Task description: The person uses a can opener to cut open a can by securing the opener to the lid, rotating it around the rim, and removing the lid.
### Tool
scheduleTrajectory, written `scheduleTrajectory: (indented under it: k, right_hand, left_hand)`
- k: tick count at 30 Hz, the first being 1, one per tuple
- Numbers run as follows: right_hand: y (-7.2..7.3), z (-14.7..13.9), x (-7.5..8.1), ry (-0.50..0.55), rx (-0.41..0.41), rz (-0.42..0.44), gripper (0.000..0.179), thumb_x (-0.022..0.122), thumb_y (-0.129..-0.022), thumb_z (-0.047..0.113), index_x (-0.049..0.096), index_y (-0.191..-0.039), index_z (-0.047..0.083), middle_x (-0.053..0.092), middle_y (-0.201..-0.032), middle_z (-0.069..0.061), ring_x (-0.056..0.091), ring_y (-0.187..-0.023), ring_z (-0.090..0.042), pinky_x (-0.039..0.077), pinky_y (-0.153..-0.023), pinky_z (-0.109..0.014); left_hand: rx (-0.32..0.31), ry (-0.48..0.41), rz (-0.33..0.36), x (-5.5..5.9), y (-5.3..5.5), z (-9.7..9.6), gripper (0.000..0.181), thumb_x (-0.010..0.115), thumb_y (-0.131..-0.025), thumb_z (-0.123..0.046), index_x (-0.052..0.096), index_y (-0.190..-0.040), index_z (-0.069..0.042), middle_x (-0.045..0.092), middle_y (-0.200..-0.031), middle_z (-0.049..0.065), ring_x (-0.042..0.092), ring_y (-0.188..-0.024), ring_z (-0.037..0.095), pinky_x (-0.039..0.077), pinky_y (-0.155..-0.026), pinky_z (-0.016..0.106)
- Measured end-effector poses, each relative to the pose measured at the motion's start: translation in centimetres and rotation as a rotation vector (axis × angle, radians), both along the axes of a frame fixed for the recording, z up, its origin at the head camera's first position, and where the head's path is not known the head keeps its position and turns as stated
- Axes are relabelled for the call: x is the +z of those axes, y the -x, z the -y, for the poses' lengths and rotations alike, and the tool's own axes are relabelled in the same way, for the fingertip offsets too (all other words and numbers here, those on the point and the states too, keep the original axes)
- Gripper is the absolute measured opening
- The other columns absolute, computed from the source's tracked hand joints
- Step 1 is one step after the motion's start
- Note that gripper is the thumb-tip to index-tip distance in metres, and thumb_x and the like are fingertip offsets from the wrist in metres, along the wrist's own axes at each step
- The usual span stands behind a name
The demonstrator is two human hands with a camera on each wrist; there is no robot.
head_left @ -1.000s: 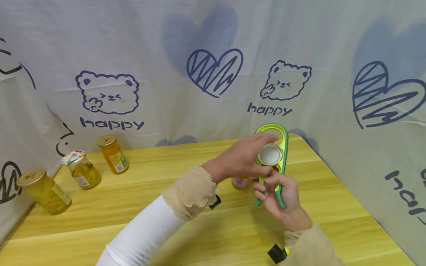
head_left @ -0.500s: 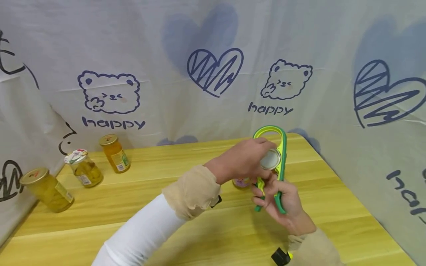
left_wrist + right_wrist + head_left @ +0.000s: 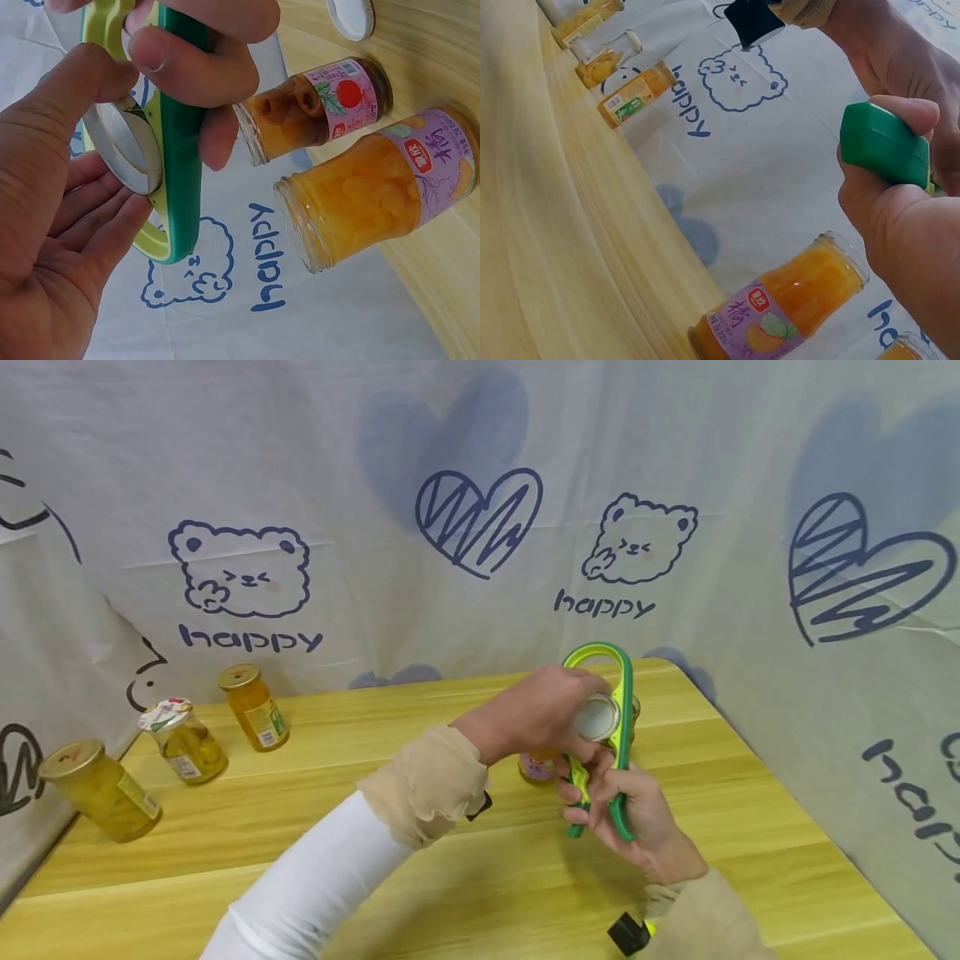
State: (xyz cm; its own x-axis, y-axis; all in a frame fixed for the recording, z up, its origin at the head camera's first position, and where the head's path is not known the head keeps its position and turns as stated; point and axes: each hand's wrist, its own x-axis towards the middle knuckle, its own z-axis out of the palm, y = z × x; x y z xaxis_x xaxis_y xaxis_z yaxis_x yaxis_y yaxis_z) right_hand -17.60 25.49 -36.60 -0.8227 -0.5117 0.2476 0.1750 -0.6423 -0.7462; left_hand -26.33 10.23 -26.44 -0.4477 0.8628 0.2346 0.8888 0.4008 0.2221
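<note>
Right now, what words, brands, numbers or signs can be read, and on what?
"happy", twice whole in the head view, on the white backdrop; another cut off at right.
"橘", on the purple label; its logo and small print too blurred.
Pink label: too blurred.
Front jar, middle jar, back jar at left: too small.
Green tool, held lid: none legible.

A wood-grained table (image 3: 750, 860) bears 5 jars (image 3: 254, 707) and 1 lid (image 3: 351, 16).
</note>
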Motion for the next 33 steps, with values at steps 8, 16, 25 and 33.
scheduleTrajectory:
  k: [8,16,25,33]
  right_hand:
    - [0.2,-0.2,-0.2,0.025,0.013,-0.001,0.050,0.019,-0.086,-0.013,0.053,-0.111,0.014,0.052,-0.111,-0.004,0.037,-0.079,-0.018,0.026,-0.067,-0.032]
    - [0.3,-0.6,-0.5,0.057,-0.014,0.006,0.057,0.016,-0.085,-0.013,0.056,-0.116,0.015,0.051,-0.110,-0.003,0.026,-0.079,-0.019,0.026,-0.066,-0.029]
    - [0.3,-1.5,-0.1,0.154,-0.031,-0.068,0.052,0.006,-0.087,-0.011,0.042,-0.119,0.009,0.051,-0.109,-0.006,0.025,-0.077,-0.018,0.025,-0.063,-0.028]
    - [0.8,-2.4,0.1,0.224,-0.025,-0.101,0.062,0.001,-0.089,-0.008,0.036,-0.140,-0.001,0.051,-0.108,-0.008,0.025,-0.077,-0.019,0.026,-0.062,-0.029]
  left_hand:
    - [-0.040,-0.080,0.033,-0.3,0.2,0.4,0.054,0.086,-0.083,-0.026,0.066,-0.128,-0.006,0.074,-0.120,0.004,0.070,-0.099,0.015,0.058,-0.084,0.022]
    - [-0.009,-0.154,0.080,0.1,-0.1,0.9,0.061,0.085,-0.085,-0.022,0.060,-0.138,-0.006,0.069,-0.130,0.011,0.069,-0.105,0.020,0.060,-0.088,0.029]
    - [0.052,-0.139,0.084,-0.6,0.1,2.9,0.058,0.086,-0.083,-0.023,0.062,-0.133,-0.006,0.071,-0.127,0.008,0.069,-0.105,0.019,0.061,-0.087,0.031]
    - [0.102,0.010,0.137,-2.8,0.0,3.3,0.060,0.083,-0.085,-0.023,0.059,-0.137,-0.006,0.068,-0.129,0.008,0.068,-0.103,0.019,0.060,-0.085,0.029]
